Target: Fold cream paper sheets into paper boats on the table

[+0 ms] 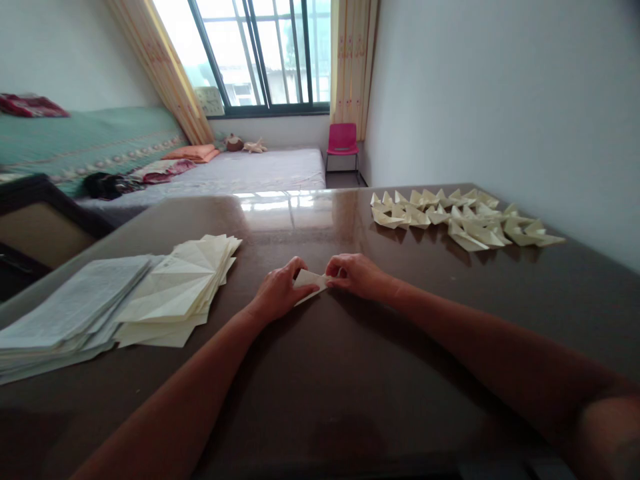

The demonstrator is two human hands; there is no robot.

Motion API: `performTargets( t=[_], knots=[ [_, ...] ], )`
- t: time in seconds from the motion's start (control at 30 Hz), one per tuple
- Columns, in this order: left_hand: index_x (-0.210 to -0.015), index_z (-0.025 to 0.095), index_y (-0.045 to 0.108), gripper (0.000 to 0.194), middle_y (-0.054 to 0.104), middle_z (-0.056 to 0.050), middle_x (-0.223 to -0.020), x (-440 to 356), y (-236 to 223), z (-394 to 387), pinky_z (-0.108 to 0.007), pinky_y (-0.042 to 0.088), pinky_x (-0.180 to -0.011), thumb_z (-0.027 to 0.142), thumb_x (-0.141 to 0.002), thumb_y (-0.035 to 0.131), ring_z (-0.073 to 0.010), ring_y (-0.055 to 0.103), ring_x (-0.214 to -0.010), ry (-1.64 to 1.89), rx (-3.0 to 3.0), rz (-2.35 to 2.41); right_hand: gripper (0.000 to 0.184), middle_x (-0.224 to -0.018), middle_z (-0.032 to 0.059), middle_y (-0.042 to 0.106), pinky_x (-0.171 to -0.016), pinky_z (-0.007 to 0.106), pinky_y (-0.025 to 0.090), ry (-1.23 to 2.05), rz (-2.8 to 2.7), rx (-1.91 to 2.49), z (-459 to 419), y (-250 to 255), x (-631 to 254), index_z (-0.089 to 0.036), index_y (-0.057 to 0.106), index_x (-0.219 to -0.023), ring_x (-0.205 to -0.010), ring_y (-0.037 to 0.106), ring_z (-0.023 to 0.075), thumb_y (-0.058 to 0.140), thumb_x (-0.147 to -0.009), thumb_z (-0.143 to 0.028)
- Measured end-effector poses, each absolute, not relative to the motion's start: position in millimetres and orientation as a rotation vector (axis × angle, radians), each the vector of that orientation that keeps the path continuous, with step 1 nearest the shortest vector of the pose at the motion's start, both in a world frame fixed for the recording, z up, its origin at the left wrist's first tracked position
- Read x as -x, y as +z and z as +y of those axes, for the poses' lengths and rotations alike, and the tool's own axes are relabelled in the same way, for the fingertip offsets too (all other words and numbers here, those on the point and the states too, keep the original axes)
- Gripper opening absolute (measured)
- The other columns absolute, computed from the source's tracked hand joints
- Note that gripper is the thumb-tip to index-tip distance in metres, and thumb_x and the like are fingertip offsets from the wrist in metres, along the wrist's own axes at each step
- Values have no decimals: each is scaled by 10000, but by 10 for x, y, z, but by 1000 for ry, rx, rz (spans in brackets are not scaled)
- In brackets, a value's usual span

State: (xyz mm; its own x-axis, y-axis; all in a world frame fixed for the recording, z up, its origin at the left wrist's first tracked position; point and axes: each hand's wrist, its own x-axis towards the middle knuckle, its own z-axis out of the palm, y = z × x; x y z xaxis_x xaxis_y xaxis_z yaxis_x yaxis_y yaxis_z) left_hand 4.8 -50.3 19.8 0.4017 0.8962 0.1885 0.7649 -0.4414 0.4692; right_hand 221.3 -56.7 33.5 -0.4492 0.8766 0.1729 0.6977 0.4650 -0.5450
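Left hand and right hand hold one small folded paper at the middle of the brown table.
In the head view, the left thumb and fingers grip this paper; the right fingers are pinched narrowly on its other end. On the table's left side, creased sheets lie beside a greyish paper stack; at its far right are pointed paper shapes.

Matt finishes against a glossy tabletop.
It is smooth and mirrors light near its far edge. Matt paper makes up the folded piece between the left and right edges, the creased sheets toward the left edge and the boat-like folds near the far right corner. Beyond the far edge, the chair looks of smooth plastic.
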Motion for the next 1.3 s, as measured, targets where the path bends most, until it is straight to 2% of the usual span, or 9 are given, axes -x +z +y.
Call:
performTargets(
  t=[0.2,0.43,0.53,0.77,0.87,0.93,1.07,1.2,1.3],
  knots=[
    [-841,210,512,314,468,73,-625,-3,151,-462,-219,297,-541,481,-731,623,-102,408,-567,770,-2273,1415,159,-815,22,666,-662,224,418,484,-2256,1269,-559,240,-2201,-170,664,-937,-703,590,124,666,-790,-233],
    [-831,203,511,293,476,78,-622,-8,142,-456,-209,301,-539,449,-731,635,-95,410,-573,744,-2227,1338,157,-894,40,667,-702,232,440,441,-2227,1205,-532,146,-2198,-183,687,-955,-713,601,119,634,-817,-235],
    [-842,205,522,287,489,79,-623,-12,137,-472,-209,305,-541,452,-739,626,-93,422,-569,739,-2233,1343,168,-869,33,687,-718,237,441,493,-2223,1189,-517,125,-2198,-197,711,-957,-729,605,127,632,-819,-253],
    [-872,213,554,288,483,77,-599,-11,131,-500,-212,319,-542,461,-743,626,-98,425,-567,746,-2299,1353,172,-783,10,709,-646,219,416,763,-2175,1212,-511,165,-2201,-182,736,-895,-691,604,128,632,-802,-283],
    [-903,218,560,312,543,64,-666,-7,139,-490,-217,355,-554,471,-738,635,-103,462,-583,736,-2311,1361,149,-742,1,688,-628,210,391,744,-2240,1218,-533,230,-2205,-173,716,-873,-660,572,113,604,-812,-250],
    [-940,219,562,327,599,40,-785,6,141,-463,-224,393,-577,461,-736,643,-109,505,-621,765,-2314,1377,126,-726,2,672,-609,207,371,706,-2262,1271,-525,271,-2223,-167,703,-848,-644,550,107,601,-802,-224],
    [-1047,204,572,309,628,-28,-954,63,143,-388,-252,461,-661,409,-816,557,-153,591,-799,901,-2288,1415,98,-685,6,639,-573,208,340,701,-2189,1451,-427,281,-2317,-152,683,-799,-621,521,106,604,-771,-205],
    [-1028,178,596,292,654,-52,-884,109,166,-361,-297,484,-704,390,-860,485,-180,621,-800,964,-2189,1553,115,-677,4,619,-573,216,348,824,-2020,1480,-319,206,-2422,-143,661,-775,-630,514,114,604,-742,-238],
    [-1000,166,594,362,657,-40,-763,114,176,-364,-286,497,-617,479,-859,480,-176,635,-693,904,-2003,1508,161,-652,-11,594,-557,217,346,981,-1885,1396,-302,167,-2439,-144,639,-761,-611,493,109,619,-717,-298]
  ],
)
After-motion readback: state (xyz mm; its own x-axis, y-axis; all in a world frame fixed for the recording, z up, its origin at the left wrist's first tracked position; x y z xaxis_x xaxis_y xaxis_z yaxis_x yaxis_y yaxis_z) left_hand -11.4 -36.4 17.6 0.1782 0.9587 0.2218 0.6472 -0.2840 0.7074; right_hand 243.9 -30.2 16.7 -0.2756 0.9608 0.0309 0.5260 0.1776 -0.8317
